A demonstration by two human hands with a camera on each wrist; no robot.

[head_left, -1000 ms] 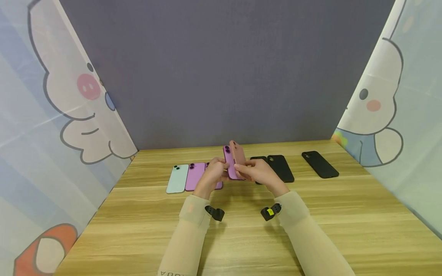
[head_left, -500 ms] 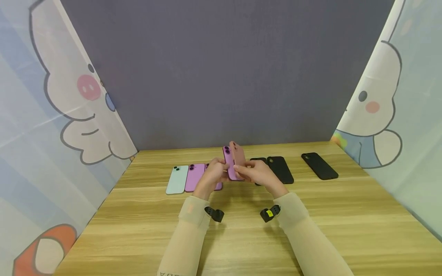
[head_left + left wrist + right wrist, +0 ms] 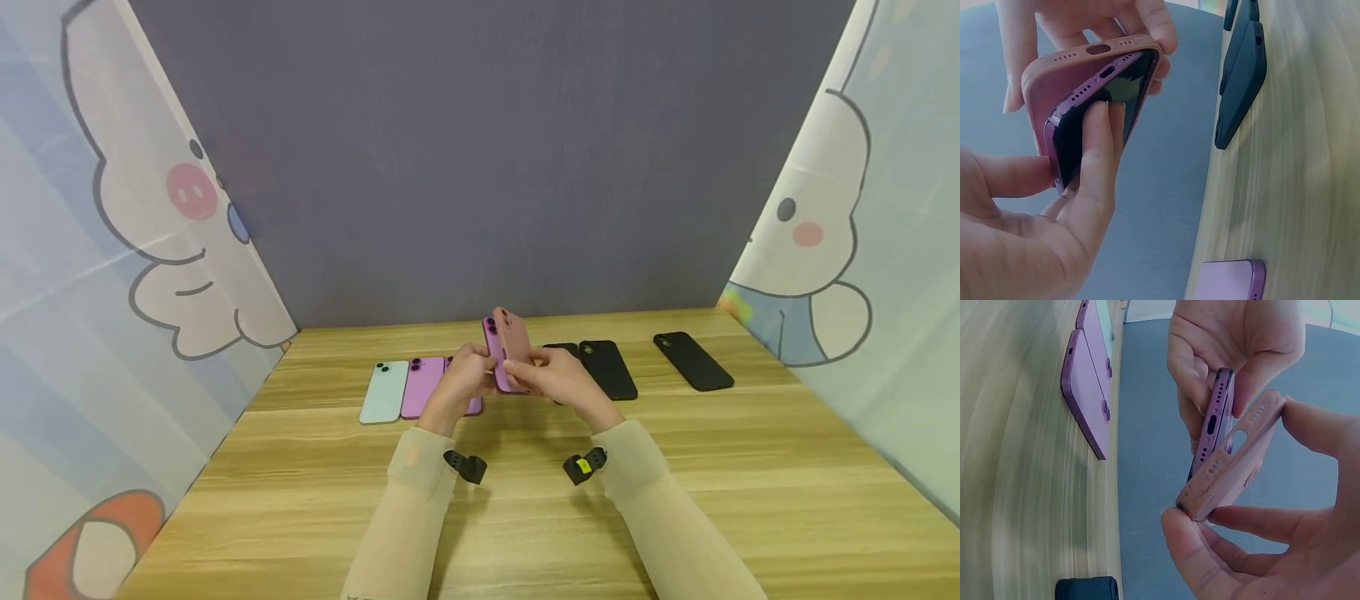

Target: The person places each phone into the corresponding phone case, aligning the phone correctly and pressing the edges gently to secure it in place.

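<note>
In the head view my left hand point(image 3: 471, 371) holds a purple phone point(image 3: 491, 340) raised above the table. My right hand point(image 3: 562, 375) grips a pink phone case point(image 3: 516, 337) by its sides, overlapping the phone's back. The left wrist view shows the left thumb on the phone's edge and fingers against its dark screen point(image 3: 1129, 84). One side of the phone lies close inside the case point(image 3: 1038, 94), while the other side stands away at an angle. From the right wrist, the phone's port end point(image 3: 1212, 422) and the case's cut-out end point(image 3: 1210, 472) show side by side.
A mint phone point(image 3: 385, 392) and two purple phones, one plain point(image 3: 423, 386) and one partly behind the left hand, lie in a row at left. Black phone cases point(image 3: 609, 369) lie behind the right hand, with another black case point(image 3: 693, 361) farther right. A grey panel point(image 3: 480, 167) stands at the back.
The pink case has shifted slightly left over the purple phone, covering more of its back. Both hands keep their grip.
</note>
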